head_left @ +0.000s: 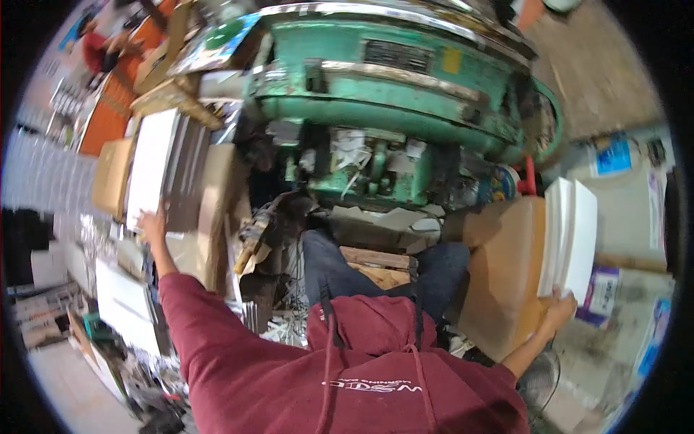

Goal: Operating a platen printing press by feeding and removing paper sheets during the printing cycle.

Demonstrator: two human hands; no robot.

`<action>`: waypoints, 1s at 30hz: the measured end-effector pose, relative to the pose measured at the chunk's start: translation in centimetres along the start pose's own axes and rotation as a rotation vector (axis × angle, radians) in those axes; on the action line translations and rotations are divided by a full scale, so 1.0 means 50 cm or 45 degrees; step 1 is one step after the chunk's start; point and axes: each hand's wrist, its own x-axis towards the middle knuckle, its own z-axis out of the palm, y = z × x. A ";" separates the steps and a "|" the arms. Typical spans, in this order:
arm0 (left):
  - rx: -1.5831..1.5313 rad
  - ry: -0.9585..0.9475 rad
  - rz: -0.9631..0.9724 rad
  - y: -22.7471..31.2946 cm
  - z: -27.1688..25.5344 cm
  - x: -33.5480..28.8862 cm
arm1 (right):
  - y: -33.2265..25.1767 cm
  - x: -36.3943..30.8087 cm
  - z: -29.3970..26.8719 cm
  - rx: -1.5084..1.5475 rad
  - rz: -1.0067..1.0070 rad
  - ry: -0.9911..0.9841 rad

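Note:
My left hand [153, 223] reaches out to the left, fingers spread, and touches the near edge of a tall stack of white sheets [153, 155]. My right hand [560, 309] is out on the right, its fingers closed at the near end of a smaller pile of white sheets [575, 235]. That pile lies in slightly offset layers on a brown box-like support [506, 267]. Some of the right fingers are hidden by the sheets.
A large green machine [390, 79] stands in front of my knees, paper scraps [350, 155] in its lower opening. Cardboard [220, 210] flanks the left stack, with another white stack [126, 300] nearer. A red handle [528, 177] juts up at right. Another person [97, 50] sits far left.

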 end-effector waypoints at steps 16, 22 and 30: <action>-0.672 0.570 1.222 0.459 -0.261 -0.335 | 0.137 0.116 -0.059 0.912 0.169 -0.560; -0.996 0.570 1.711 0.675 -0.421 -0.495 | 0.126 0.121 -0.066 0.898 0.250 -0.624; -1.050 0.537 1.968 0.844 -0.470 -0.607 | 0.099 0.084 -0.068 1.056 0.145 -0.477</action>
